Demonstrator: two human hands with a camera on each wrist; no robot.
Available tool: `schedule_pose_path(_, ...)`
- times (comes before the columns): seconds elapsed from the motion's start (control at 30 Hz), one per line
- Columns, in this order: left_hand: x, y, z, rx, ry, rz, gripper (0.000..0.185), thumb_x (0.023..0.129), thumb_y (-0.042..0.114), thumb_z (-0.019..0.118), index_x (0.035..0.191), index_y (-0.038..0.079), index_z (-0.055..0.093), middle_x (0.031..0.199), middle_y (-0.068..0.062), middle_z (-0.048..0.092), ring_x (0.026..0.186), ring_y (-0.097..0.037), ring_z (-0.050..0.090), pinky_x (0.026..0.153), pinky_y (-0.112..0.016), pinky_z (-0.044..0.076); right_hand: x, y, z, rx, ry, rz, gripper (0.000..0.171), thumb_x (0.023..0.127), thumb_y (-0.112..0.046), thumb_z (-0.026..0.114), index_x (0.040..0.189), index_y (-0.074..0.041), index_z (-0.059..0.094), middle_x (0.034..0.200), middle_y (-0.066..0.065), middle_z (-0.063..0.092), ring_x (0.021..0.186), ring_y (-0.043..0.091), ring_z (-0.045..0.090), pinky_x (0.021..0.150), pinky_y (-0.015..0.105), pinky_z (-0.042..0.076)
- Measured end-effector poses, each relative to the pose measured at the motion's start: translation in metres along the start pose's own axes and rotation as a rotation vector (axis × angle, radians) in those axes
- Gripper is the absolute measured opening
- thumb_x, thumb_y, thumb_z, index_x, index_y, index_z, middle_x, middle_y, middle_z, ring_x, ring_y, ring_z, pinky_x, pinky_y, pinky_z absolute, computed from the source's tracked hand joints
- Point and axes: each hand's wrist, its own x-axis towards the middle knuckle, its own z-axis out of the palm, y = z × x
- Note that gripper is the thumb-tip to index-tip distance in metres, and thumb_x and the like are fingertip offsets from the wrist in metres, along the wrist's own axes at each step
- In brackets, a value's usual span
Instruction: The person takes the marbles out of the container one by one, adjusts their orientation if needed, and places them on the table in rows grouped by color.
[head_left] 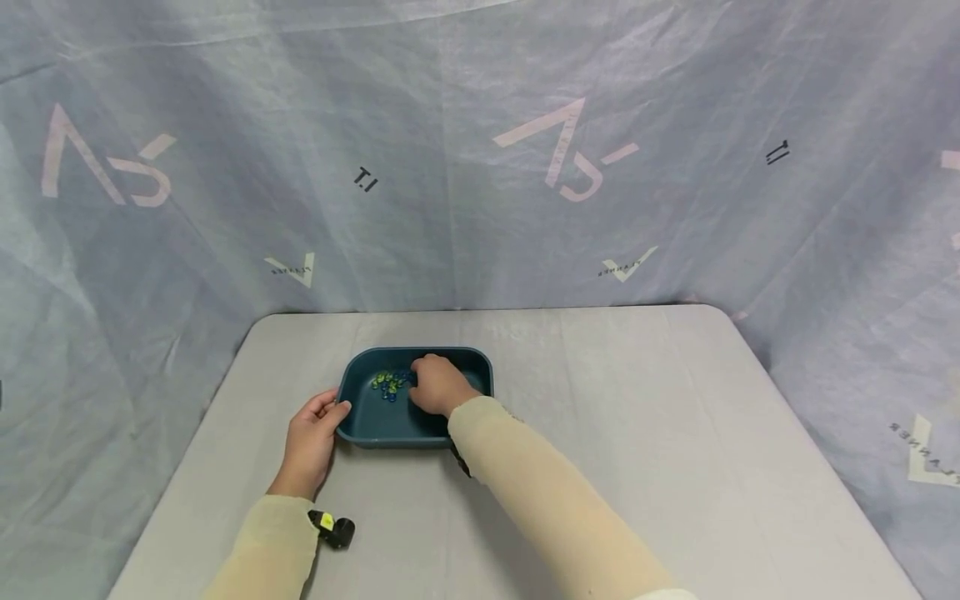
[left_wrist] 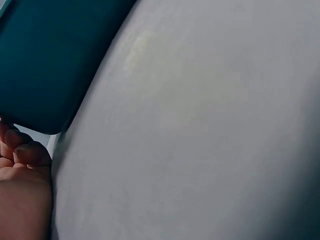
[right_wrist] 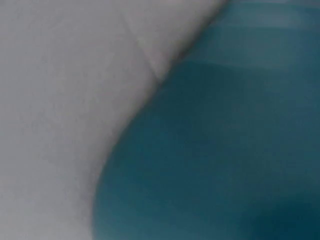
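A dark teal tray [head_left: 420,352] sits on the grey table, with several small blue, green and yellow marbles [head_left: 388,383] in its far left part. My left hand [head_left: 328,410] grips the tray's near left corner, thumb over the rim. In the left wrist view its curled fingers [left_wrist: 25,150] lie beside the tray [left_wrist: 45,60]. My right hand [head_left: 429,380] is inside the tray with fingers curled down, touching the right side of the marbles. Its fingertips are hidden, so what they hold does not show. The right wrist view gives only a blurred tray wall [right_wrist: 225,150].
The grey table [head_left: 637,417] stretches wide to the right and front of the tray. A pale printed cloth [head_left: 480,167] hangs behind and to both sides. A small black camera [head_left: 334,530] sits on my left wrist.
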Motion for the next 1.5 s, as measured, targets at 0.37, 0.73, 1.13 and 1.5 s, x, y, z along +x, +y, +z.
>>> schedule_pose_path(0.37,0.001,-0.002,0.001,-0.002,0.008,0.011,0.042,0.101,0.024,0.068,0.137,0.004,0.062,0.104,0.001,0.062,0.096,-0.014,0.055,0.078,-0.021,0.048,0.002,0.0,0.004,-0.09,0.027,-0.011,0.039,0.103,-0.025,0.065,0.141,-0.014,0.063,0.137,0.007,0.059,0.127,0.023,0.055,0.104,0.037,0.047)
schedule_pose_path(0.73,0.0,-0.001,0.002,0.001,0.016,0.017,0.041,0.101,0.025,0.068,0.136,0.003,0.062,0.104,-0.001,0.062,0.097,-0.017,0.055,0.078,-0.021,0.047,0.003,0.002,0.007,-0.1,0.043,-0.073,0.017,0.098,-0.025,0.073,0.113,-0.017,0.071,0.109,0.001,0.064,0.099,0.017,0.06,0.087,0.032,0.051)
schedule_pose_path(1.13,0.0,0.003,0.005,0.015,0.013,0.016,0.039,0.102,0.023,0.066,0.135,0.002,0.062,0.105,-0.004,0.061,0.098,-0.017,0.054,0.079,-0.021,0.048,0.003,0.005,-0.003,0.081,0.025,-0.071,0.006,0.098,-0.018,0.072,0.094,-0.014,0.069,0.092,-0.002,0.065,0.078,0.013,0.058,0.075,0.031,0.051)
schedule_pose_path(1.5,-0.001,0.0,0.004,0.005,0.03,0.014,0.04,0.102,0.023,0.067,0.135,0.003,0.062,0.105,-0.003,0.062,0.099,-0.017,0.054,0.08,-0.02,0.048,-0.008,0.004,-0.023,0.387,0.07,-0.062,0.01,0.096,-0.011,0.073,0.106,-0.008,0.07,0.092,-0.002,0.064,0.08,0.014,0.06,0.074,0.03,0.051)
